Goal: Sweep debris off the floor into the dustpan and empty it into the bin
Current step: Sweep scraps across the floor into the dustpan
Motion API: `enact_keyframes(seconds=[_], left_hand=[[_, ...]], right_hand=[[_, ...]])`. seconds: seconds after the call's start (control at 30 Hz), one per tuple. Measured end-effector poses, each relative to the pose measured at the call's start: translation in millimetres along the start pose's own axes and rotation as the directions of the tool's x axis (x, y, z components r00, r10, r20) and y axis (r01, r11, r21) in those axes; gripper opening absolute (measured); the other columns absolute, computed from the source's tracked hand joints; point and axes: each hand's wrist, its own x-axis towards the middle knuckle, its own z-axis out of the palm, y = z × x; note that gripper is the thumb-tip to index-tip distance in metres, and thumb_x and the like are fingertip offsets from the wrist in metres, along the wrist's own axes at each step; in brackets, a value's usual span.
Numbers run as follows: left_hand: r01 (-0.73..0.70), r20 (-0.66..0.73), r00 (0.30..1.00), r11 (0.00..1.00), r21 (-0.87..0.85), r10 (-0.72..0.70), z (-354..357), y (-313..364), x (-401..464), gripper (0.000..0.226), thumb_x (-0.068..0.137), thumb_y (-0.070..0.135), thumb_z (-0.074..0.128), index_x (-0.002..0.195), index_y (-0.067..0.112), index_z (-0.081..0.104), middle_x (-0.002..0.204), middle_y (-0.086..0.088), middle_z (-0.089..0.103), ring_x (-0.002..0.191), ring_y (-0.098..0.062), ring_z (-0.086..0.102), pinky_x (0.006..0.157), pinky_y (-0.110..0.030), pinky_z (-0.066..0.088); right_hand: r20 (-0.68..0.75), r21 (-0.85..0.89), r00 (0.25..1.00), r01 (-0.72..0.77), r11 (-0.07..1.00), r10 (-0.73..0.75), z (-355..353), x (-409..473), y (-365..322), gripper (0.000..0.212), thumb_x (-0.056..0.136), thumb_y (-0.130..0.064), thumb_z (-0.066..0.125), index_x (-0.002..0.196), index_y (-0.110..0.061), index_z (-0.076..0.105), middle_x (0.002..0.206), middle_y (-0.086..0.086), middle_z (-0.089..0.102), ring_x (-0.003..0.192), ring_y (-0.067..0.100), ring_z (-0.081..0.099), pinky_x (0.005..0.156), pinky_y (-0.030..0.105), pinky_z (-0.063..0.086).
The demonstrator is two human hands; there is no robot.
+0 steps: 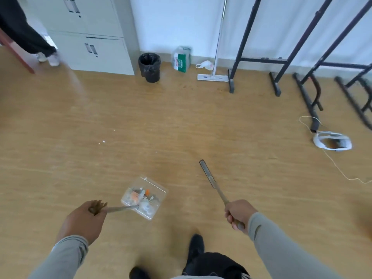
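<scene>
My left hand (82, 220) grips the end of a long handle that runs to a clear dustpan (158, 195). The pan is held low over the wooden floor and carries white and orange debris (138, 195). My right hand (238, 213) grips the handle of a slim broom (209, 179), whose dark narrow head points forward and left above the floor. A few small white scraps (103, 141) lie on the floor ahead to the left. The bin (149, 66), lined with a black bag, stands at the far wall beside the cabinet.
A grey cabinet (90, 33) fills the back left, with another person's legs (30, 37) beside it. A flat mop (213, 77), a packet (181, 59) and black metal stands (281, 63) line the far wall. A white headset (332, 140) with a cord lies at right.
</scene>
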Motion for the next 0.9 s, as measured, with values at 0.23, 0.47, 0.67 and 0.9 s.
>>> enact_keyframes(seconds=[0.23,0.47,0.67,0.9], left_hand=[[-0.035,0.036,0.999,0.997,-0.067,0.038,-20,29,68,0.034,0.093,0.039,0.067,0.123,0.022,0.064,0.099,0.008,0.066,0.09,-0.02,0.062,0.081,-0.033,0.048],[-0.101,0.076,0.992,0.994,-0.031,0.103,-65,23,152,0.009,0.091,0.047,0.064,0.092,0.039,0.061,0.084,0.016,0.066,0.076,-0.013,0.064,0.073,-0.031,0.056],[-0.096,0.09,0.991,0.993,-0.076,0.103,-99,6,217,0.02,0.088,0.048,0.062,0.105,0.038,0.066,0.092,0.016,0.069,0.085,-0.015,0.067,0.082,-0.032,0.059],[-0.079,0.089,0.993,0.996,-0.028,0.081,-112,9,267,0.021,0.089,0.05,0.059,0.104,0.037,0.066,0.09,0.015,0.07,0.083,-0.016,0.068,0.079,-0.033,0.06]], right_hand=[[-0.007,0.041,1.0,0.005,0.999,-0.004,27,-1,-33,0.017,0.094,-0.001,0.044,0.096,0.003,0.061,0.065,0.009,0.054,0.043,0.011,0.044,0.04,0.02,0.032],[0.007,-0.015,1.0,0.014,1.0,-0.014,105,-11,-110,0.015,0.098,-0.002,0.05,0.094,0.007,0.062,0.059,0.01,0.053,0.036,0.014,0.041,0.036,0.02,0.031],[0.032,-0.065,0.999,0.005,0.998,-0.003,171,-19,-174,0.018,0.101,-0.003,0.051,0.092,0.009,0.06,0.054,0.012,0.049,0.032,0.018,0.036,0.031,0.021,0.03],[0.009,-0.089,0.992,0.124,0.988,-0.124,209,-11,-232,0.018,0.102,-0.007,0.052,0.094,0.007,0.06,0.055,0.011,0.048,0.036,0.017,0.034,0.03,0.02,0.029]])
